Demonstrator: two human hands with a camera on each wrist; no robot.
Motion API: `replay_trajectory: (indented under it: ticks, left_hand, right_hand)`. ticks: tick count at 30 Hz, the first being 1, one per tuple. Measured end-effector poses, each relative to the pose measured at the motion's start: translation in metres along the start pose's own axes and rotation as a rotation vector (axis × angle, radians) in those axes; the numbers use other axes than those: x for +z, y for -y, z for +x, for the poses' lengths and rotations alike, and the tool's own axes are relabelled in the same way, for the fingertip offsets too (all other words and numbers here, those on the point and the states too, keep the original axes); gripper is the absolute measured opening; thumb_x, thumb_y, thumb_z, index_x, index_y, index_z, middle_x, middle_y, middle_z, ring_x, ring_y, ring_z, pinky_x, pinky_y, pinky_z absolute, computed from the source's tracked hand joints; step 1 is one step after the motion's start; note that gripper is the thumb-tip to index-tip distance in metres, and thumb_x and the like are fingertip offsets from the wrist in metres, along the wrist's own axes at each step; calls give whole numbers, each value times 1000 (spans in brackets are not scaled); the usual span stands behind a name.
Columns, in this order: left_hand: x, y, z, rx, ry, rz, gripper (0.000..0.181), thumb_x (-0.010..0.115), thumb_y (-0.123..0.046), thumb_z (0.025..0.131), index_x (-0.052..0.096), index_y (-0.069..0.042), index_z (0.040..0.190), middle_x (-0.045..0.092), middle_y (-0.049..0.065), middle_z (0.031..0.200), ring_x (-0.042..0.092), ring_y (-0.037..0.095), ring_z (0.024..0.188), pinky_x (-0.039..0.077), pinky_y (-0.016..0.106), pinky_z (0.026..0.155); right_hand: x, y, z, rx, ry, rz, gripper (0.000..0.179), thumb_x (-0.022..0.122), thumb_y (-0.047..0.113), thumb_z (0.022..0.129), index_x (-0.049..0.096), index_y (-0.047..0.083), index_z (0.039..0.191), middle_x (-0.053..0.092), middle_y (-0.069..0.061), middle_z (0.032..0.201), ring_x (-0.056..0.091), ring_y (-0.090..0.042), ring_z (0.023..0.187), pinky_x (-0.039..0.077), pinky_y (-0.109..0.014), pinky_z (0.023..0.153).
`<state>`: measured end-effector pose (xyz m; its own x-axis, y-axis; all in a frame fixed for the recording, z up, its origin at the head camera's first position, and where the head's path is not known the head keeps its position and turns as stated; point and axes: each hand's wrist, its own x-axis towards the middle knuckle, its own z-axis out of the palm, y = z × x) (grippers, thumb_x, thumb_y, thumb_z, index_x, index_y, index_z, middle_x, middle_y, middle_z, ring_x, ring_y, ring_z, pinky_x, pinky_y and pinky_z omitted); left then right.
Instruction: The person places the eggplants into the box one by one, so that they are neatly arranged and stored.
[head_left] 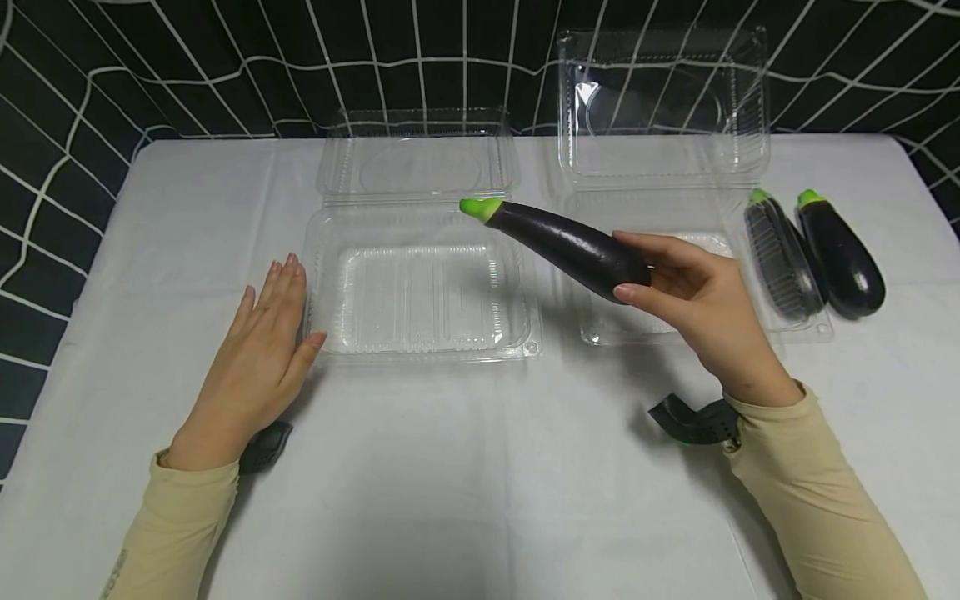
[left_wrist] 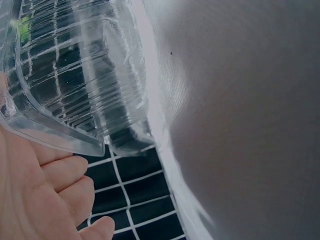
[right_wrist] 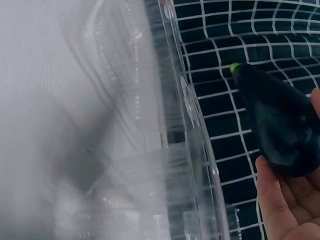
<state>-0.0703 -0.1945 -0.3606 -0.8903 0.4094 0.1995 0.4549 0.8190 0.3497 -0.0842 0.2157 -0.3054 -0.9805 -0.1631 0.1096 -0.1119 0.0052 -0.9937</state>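
Note:
My right hand grips the thick end of a dark purple eggplant, its green stem end pointing left. The eggplant is held above the table, between two clear plastic boxes with raised lids. In the right wrist view the same eggplant shows between thumb and fingers. My left hand has its fingers extended, beside the left edge of the left clear box. The left wrist view shows the left hand close to the box wall; whether they touch I cannot tell.
The right clear box stands behind my right hand. One eggplant shows through its right wall, and another eggplant lies to the right. Both raised lids stand near the white table's back edge, before a dark white-grid backdrop.

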Motion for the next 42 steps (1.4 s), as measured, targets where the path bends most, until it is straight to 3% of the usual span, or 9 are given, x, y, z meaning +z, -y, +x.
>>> replay_trajectory:
  ticks: [11,20,32,42]
  left_hand:
    - [0,0,1,0,0,-1,71,25,-45,102,14,9,146,12,21,154,8,29,143,7,49,114]
    - [-2,-2,0,-20,23,6,70,25,-45,103,13,8,147,9,19,155,6,28,143,5,48,114]
    - [-2,-2,1,-12,7,9,70,25,-45,103,15,9,147,12,20,155,8,28,143,6,48,114]
    - [-2,-2,0,-17,14,9,70,26,-44,103,15,9,147,11,20,155,8,29,143,6,48,114]
  right_hand:
    - [14,-3,4,-1,69,-135,43,70,-6,81,62,1,122,63,-5,119,58,-17,107,44,-21,92]
    - [26,-3,6,6,113,-218,43,72,-3,80,62,-1,122,63,-5,119,60,-15,107,44,-22,94]
    - [38,-10,9,-9,208,-280,43,74,1,80,62,2,122,63,-6,119,61,-16,106,42,-27,98]
    - [39,-11,11,-31,215,-308,43,74,-1,79,62,-1,121,63,-10,120,61,-16,104,43,-26,96]
